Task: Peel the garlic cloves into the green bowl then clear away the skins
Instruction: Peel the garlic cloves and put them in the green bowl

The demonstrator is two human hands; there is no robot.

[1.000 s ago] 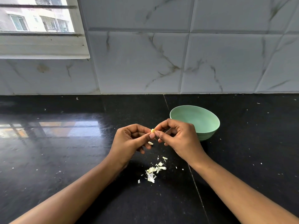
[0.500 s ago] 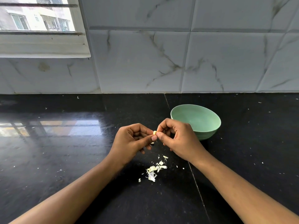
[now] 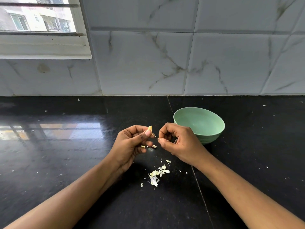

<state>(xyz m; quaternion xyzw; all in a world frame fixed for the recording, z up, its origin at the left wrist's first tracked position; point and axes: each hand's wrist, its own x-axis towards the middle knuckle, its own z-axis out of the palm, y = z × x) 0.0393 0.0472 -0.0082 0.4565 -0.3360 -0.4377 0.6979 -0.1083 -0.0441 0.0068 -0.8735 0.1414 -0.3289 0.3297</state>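
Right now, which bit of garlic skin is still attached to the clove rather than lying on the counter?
The thin strip of skin stretched between the left hand and right hand; the other skins lie loose below.

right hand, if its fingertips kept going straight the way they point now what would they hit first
The right hand pinches a strip of skin, fingertips aimed toward the left hand. Going straight on, it would likely meet the garlic clove and the left thumb, though depth between them is unclear.

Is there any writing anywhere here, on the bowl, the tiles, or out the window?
None can be read.
Bowl: plain green, no label.
Tiles: only grey veins.
Building outside the window: no readable sign.
Counter: only garlic skins.
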